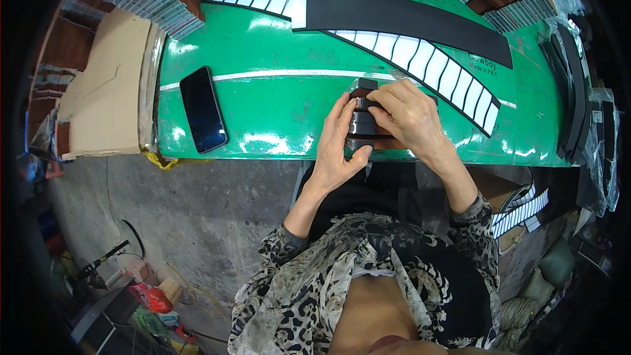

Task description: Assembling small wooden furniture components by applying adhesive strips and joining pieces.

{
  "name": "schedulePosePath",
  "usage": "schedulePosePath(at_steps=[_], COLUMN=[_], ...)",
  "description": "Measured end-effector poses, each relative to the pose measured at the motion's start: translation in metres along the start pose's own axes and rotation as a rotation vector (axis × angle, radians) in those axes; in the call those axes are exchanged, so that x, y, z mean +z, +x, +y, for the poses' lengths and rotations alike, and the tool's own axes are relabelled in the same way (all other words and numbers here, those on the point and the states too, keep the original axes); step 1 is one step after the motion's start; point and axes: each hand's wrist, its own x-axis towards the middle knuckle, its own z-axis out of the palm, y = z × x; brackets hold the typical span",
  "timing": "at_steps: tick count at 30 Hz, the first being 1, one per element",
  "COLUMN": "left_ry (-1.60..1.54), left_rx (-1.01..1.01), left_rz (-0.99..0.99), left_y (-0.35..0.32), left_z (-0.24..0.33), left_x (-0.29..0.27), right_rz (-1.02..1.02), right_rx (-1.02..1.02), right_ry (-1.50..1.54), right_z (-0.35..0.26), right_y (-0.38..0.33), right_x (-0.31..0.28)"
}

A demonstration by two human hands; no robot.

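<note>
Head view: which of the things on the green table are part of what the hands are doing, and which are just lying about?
In hand:
- small stack of dark pieces, pressed between left hand and right hand
- white segmented strip, beside the hands

Lying about:
- black phone
- long black strip
- cardboard, left of the green table
</note>
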Motion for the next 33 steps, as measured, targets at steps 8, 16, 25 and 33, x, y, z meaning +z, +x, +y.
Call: schedulePosePath(at_steps=[8, 16, 25, 33], left_ry=[0.000, 0.022, 0.012, 0.004], left_rx=[-0.006, -0.016, -0.021, -0.008], left_rz=[-0.005, -0.009, -0.007, -0.010], left_y=[0.0008, 0.0017, 0.0002, 0.0012], left_z=[0.0009, 0.0002, 0.0003, 0.0009], left_x=[-0.0006, -0.0011, 0.0001, -0.0001], right_rz=[-0.039, -0.052, 0.000, -0.005], right_rx=[0.051, 0.106, 0.105, 0.044], right_ry=[0.133, 0.181, 0.196, 0.095], right_z=[0.0074, 0.0070, 0.0054, 0.0072], right_y=[0.0001, 0.0006, -0.0011, -0.0013], right_x=[-0.0005, -0.0017, -0.0033, 0.0005])
